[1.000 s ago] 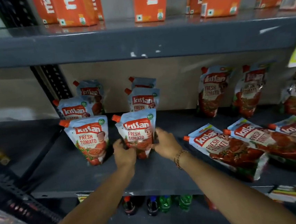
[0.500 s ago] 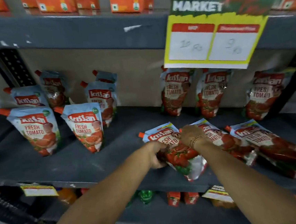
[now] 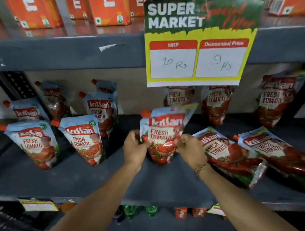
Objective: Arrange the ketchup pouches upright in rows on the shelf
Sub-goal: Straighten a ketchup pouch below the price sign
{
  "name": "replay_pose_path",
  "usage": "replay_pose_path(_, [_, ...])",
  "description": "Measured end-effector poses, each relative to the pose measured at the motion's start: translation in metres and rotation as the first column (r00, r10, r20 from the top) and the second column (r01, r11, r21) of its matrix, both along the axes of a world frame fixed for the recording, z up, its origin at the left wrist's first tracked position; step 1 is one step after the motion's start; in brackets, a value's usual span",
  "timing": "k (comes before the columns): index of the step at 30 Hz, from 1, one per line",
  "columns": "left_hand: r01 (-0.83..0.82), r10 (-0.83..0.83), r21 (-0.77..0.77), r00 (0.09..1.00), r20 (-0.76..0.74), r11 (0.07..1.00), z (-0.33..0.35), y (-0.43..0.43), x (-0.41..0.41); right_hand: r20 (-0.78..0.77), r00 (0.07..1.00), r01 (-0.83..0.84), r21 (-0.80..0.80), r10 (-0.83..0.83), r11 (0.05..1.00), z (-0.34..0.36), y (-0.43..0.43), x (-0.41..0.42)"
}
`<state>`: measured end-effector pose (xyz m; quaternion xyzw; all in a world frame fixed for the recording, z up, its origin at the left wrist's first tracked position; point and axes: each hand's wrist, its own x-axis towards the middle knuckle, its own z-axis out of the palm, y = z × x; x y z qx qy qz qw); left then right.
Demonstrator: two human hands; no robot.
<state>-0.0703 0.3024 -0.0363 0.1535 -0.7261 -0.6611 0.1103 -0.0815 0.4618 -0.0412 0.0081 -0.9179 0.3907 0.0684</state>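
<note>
A ketchup pouch (image 3: pixel 165 131), pale blue with a red cap and a tomato picture, stands upright at the middle of the grey shelf (image 3: pixel 79 180). My left hand (image 3: pixel 135 150) grips its lower left edge and my right hand (image 3: pixel 189 149) its lower right edge. To the left, two pouches (image 3: pixel 34 143) (image 3: pixel 85 138) stand upright in the front row, with several more behind them. Two pouches (image 3: pixel 228 154) (image 3: pixel 282 155) lie flat on the shelf to the right of my hands. Three pouches (image 3: pixel 214 103) lean against the back wall at the right.
A yellow and green price sign (image 3: pixel 196 42) hangs from the upper shelf edge, over the back-row pouches. Orange cartons (image 3: pixel 107 6) line the upper shelf. Below are bottles (image 3: pixel 131 210) and small cartons (image 3: pixel 181 212). A black slotted post (image 3: pixel 16 87) stands at the back left.
Both hands left the upright pouch at the left, moved right to a flat-lying pouch, and have raised it upright. The view shifted right and the price sign came into sight.
</note>
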Motion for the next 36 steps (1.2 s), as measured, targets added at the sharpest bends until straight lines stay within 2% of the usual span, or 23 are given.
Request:
replay_pose_path(3, [-0.183,0.176,0.047,0.977,0.124,0.982,-0.012,0.017,0.003,0.055,0.998,-0.035,-0.043,0.038,0.998,0.001,0.002,-0.010])
replay_pose_path(4, [-0.276,0.238,0.122,0.937,0.256,0.953,-0.012,0.028,0.006,0.086,0.994,-0.064,-0.038,0.068,0.997,0.003,0.008,-0.012])
replay_pose_path(5, [-0.334,0.230,0.201,0.881,0.413,0.921,-0.013,0.038,0.010,0.113,0.990,-0.090,0.002,0.089,0.996,0.006,0.014,-0.015])
replay_pose_path(6, [-0.302,0.116,0.277,0.838,0.533,0.912,-0.013,0.050,0.015,0.131,0.988,-0.097,0.091,0.084,0.991,0.007,0.024,-0.018])
replay_pose_path(7, [-0.203,-0.060,0.368,0.803,0.592,0.907,-0.012,0.062,0.017,0.149,0.988,-0.072,0.231,0.038,0.970,0.010,0.038,-0.019])
replay_pose_path(9, [-0.021,-0.340,0.518,0.730,0.592,0.855,-0.006,0.085,0.014,0.186,0.974,0.011,0.541,-0.132,0.841,0.013,0.068,-0.022])
replay_pose_path(10, [0.055,-0.418,0.543,0.706,0.572,0.838,-0.004,0.095,0.011,0.219,0.951,0.032,0.630,-0.217,0.776,0.014,0.083,-0.023])
replay_pose_path(12, [0.160,-0.494,0.549,0.682,0.539,0.820,0.000,0.112,-0.003,0.290,0.902,0.050,0.667,-0.321,0.743,0.016,0.106,-0.025])
replay_pose_path(15, [0.162,-0.513,0.571,0.674,0.531,0.805,-0.001,0.134,-0.016,0.288,0.910,0.002,0.716,-0.299,0.698,0.017,0.125,-0.032])
replay_pose_path(19, [0.128,-0.440,0.532,0.735,0.516,0.837,-0.009,0.154,-0.020,0.331,0.920,-0.069,0.664,-0.210,0.745,0.017,0.142,-0.038])
replay_pose_path(22, [0.121,-0.285,0.371,0.858,0.427,0.921,0.000,0.159,-0.031,0.195,0.968,0.034,0.520,-0.158,0.854,0.028,0.150,-0.038])
replay_pose_path(24, [0.123,-0.180,0.209,0.942,0.282,0.970,0.019,0.161,-0.043,0.034,0.990,0.112,0.417,-0.138,0.902,0.037,0.158,-0.037])
replay_pose_path(26, [0.116,-0.120,0.059,0.990,0.076,0.992,0.041,0.165,-0.052,-0.084,0.991,0.126,0.334,-0.103,0.934,0.046,0.169,-0.039])
replay_pose_path(29, [0.098,-0.118,-0.141,0.983,-0.144,0.985,0.047,0.174,-0.046,-0.092,0.992,0.105,0.147,-0.092,0.984,0.040,0.181,-0.035])
replay_pose_path(32, [0.010,-0.020,-0.094,0.994,-0.105,0.995,0.017,0.189,-0.033,0.066,0.996,0.050,0.067,-0.055,0.996,0.018,0.187,-0.027])
replay_pose_path(34, [-0.139,0.135,-0.033,0.987,-0.089,0.990,0.003,0.205,-0.024,0.127,0.991,-0.033,-0.008,0.033,0.999,0.012,0.198,-0.026])
replay_pose_path(36, [-0.320,0.320,0.063,0.947,0.001,0.945,-0.003,0.219,-0.023,0.173,0.978,-0.127,0.032,0.120,0.991,0.016,0.207,-0.029])
